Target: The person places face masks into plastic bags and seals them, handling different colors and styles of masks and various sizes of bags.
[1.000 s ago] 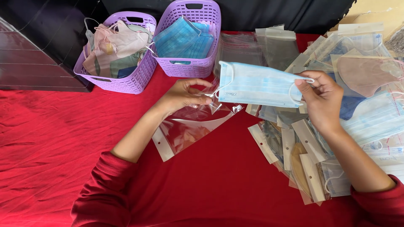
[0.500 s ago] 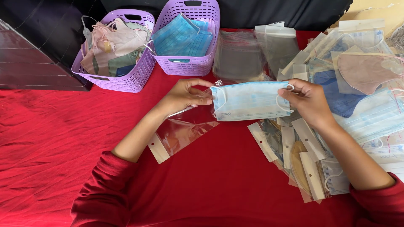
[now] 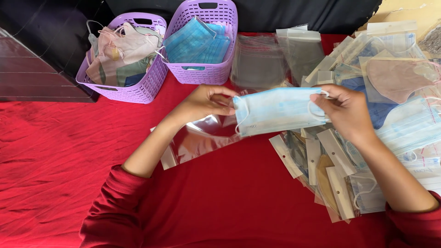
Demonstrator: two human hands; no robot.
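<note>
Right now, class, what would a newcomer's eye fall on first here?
First, the light blue face mask stretched between the left hand and right hand above the red cloth. Next, two purple baskets of masks at the back, and a heap of bagged masks on the right.

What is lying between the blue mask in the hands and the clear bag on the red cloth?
Nothing visible. The left hand and right hand hold the blue mask by its ends just above the clear bag, with only open space between them.
</note>
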